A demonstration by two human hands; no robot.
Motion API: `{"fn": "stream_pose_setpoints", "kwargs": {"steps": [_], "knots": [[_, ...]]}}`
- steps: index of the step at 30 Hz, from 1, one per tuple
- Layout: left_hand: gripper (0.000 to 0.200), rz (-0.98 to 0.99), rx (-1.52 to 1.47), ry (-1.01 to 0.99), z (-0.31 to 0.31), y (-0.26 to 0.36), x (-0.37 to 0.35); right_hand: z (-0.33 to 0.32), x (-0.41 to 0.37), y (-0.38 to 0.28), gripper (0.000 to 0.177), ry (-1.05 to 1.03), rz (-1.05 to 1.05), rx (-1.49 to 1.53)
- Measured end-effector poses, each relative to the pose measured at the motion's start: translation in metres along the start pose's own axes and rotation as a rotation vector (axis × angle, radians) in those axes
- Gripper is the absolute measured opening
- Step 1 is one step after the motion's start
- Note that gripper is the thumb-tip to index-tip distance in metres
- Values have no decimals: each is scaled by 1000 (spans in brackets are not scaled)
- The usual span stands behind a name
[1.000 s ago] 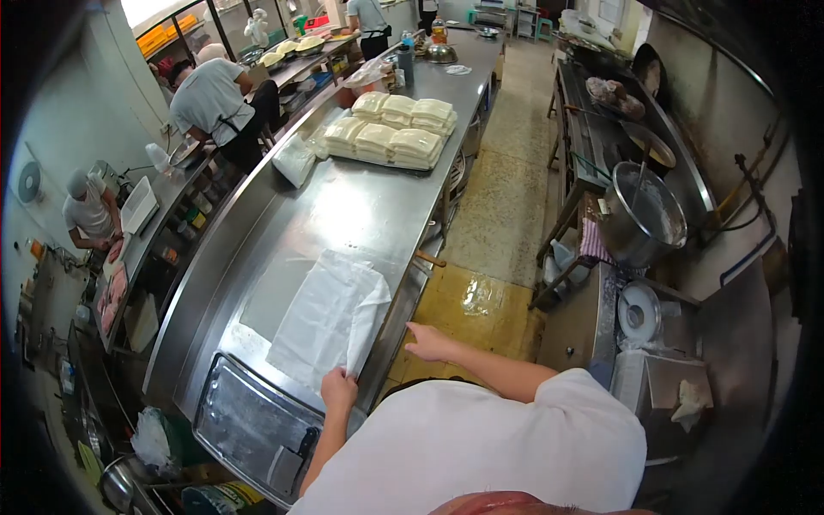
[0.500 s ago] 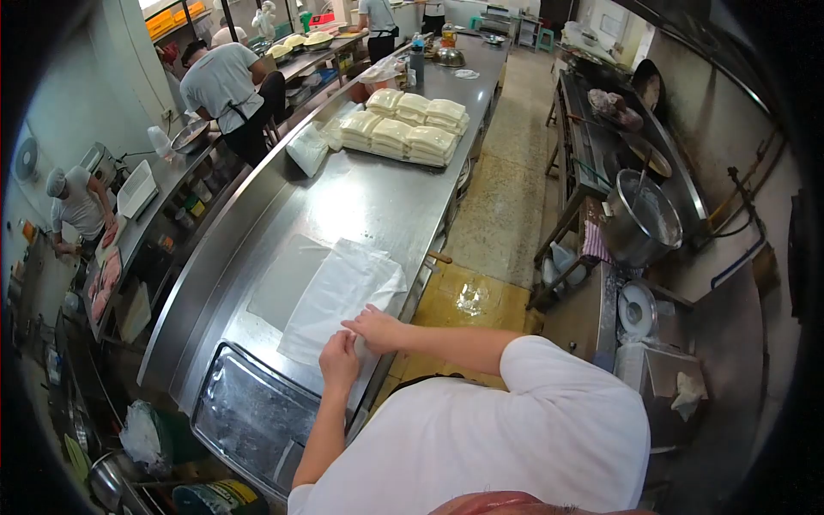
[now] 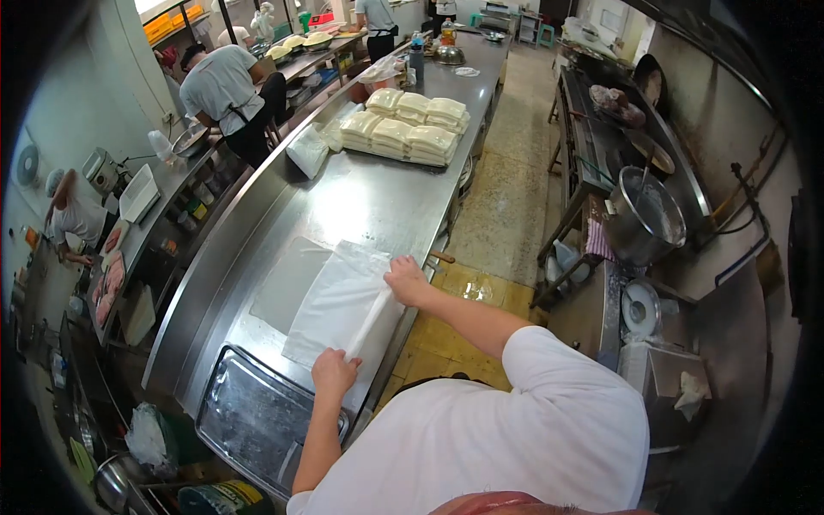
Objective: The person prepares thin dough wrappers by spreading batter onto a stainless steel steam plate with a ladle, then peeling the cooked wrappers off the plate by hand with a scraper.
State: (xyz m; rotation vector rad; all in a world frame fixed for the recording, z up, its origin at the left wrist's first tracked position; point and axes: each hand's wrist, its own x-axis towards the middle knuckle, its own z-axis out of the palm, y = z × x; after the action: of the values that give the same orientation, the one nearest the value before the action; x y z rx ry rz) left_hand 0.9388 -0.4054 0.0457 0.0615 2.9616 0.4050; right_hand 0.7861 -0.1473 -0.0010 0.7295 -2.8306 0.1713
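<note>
Thin white plastic sheeting lies on the steel table near its right edge. My left hand is closed on the sheeting's near corner. Farther up the right side, my right hand grips the same edge, which is lifted a little between the two hands. A greyish flat sheet lies partly beneath the plastic, to its left. Beside my left hand is a dark-rimmed metal tray.
Stacks of packed pale sheets stand farther up the table, beside a white bag. A large pot is on the right. Co-workers stand at the left counter, one bending, another at far left.
My hands have moved apart: the right one went forward along the plastic's edge, the left one slightly back. The plastic's right edge is now stretched between them. The far-left co-worker raised an arm.
</note>
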Motion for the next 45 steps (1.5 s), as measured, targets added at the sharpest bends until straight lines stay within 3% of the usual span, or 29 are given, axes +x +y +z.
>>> {"fn": "stream_pose_setpoints", "kwargs": {"steps": [6, 8, 10, 12, 14, 25, 29, 36, 45], "knots": [[34, 92, -121, 58, 13, 3, -14, -5, -12, 15, 11, 68, 54, 107], [33, 5, -305, -77, 8, 18, -23, -3, -18, 22, 10, 130, 39, 124], [32, -4, -304, -69, 12, 32, -33, -6, -26, 27, 10, 204, 38, 154], [32, -16, -304, -62, 16, 45, -40, -7, -34, 35, 11, 164, 62, 178], [32, -119, -258, -214, 19, 59, -43, -8, -44, 43, 11, 125, 86, 199], [32, -142, -376, -397, 49, 117, -55, -18, -102, 95, 6, 285, 198, 355], [32, -173, -546, -458, 54, 133, -55, -27, -114, 109, 11, 208, 247, 365], [30, -114, -814, -586, 53, 134, -44, -36, -131, 118, 8, 255, 423, 339], [28, 139, -1089, -877, 59, 139, -29, -48, -158, 111, 5, 285, 687, 152]]}}
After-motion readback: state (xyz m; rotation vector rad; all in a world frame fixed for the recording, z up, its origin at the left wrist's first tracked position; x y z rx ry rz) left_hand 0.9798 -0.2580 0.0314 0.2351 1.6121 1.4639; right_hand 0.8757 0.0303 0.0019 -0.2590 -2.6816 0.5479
